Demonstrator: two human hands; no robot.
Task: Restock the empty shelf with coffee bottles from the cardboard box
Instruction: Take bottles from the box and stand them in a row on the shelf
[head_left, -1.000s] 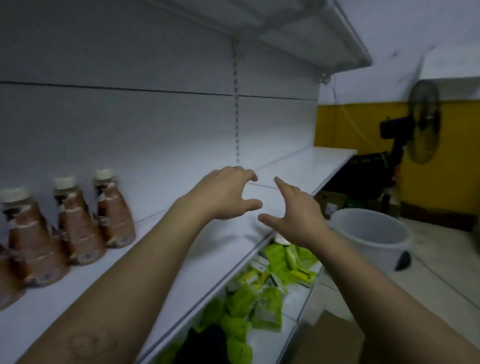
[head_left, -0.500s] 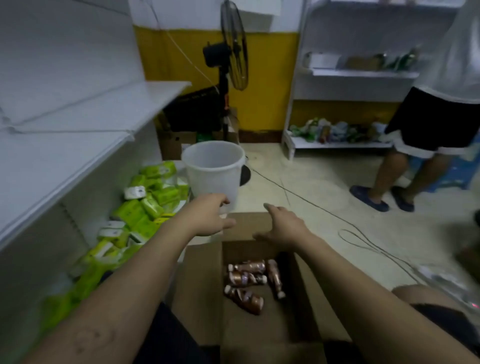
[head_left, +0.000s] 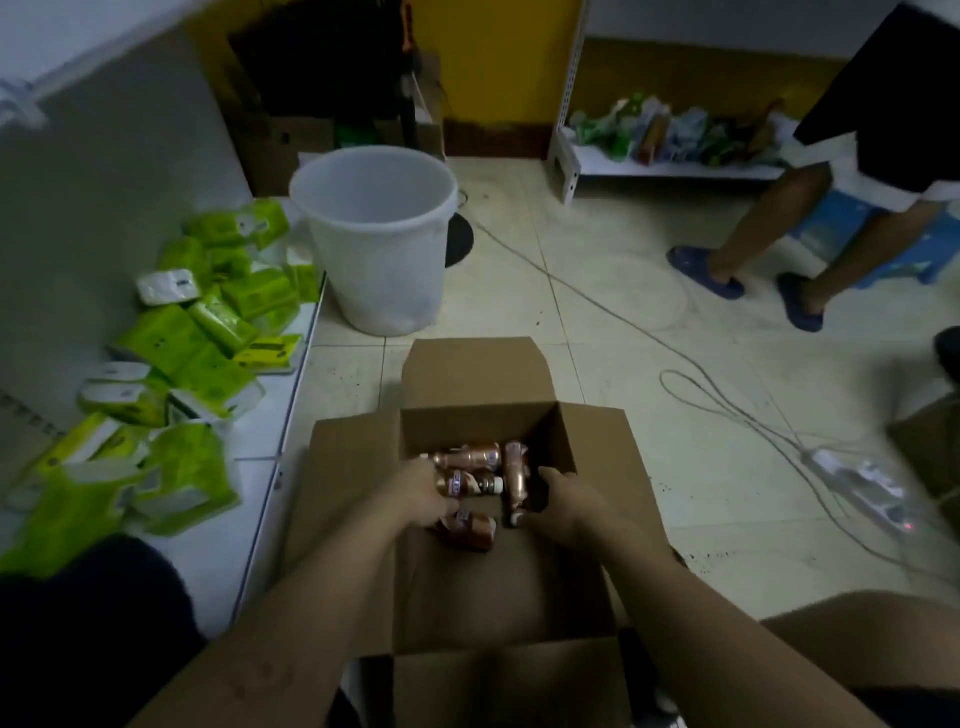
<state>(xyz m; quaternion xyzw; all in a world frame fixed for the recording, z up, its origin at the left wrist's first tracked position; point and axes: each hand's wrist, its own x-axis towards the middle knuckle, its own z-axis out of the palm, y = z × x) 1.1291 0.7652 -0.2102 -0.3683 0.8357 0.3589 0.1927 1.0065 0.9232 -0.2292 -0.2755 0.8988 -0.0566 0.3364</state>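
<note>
Both hands down in the open cardboard box (head_left: 470, 395), left hand (head_left: 415, 496) and right hand (head_left: 563, 501) curled at four coffee bottles (head_left: 470, 457) lying loose on its floor, actual grip indiscernible; advise taking each around its body, cap up.

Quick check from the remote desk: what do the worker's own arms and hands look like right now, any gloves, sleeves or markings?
Both arms are bare to the frame edge: no sleeves, gloves, watch or rings can be seen. The left hand and right hand are uncovered. A faint mark, perhaps a tattoo, shows on the left forearm; too dim to read.
</note>
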